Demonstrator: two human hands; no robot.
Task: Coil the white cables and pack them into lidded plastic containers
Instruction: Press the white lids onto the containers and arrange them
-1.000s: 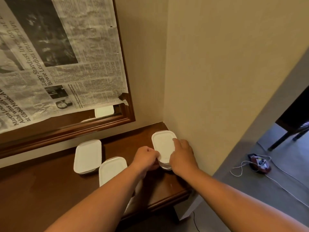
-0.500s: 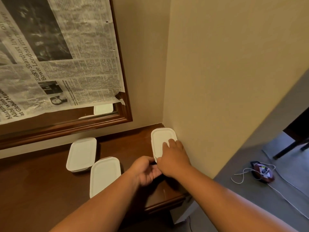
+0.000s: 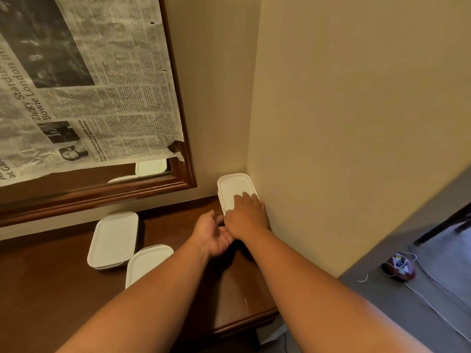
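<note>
Hidden: near end of corner container [image 3: 233, 187] under right hand [image 3: 247, 216] | right fingers flat, spread on lid | left hand [image 3: 212, 236] cupped beside, grip unclear | corner of table [image 3: 178, 220]

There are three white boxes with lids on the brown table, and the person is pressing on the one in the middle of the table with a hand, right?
Not quite. The head view shows the right hand pressing the lidded box tucked in the corner against the wall, not one in the middle. The rest is right: three white lidded boxes sit on the brown table.
</note>
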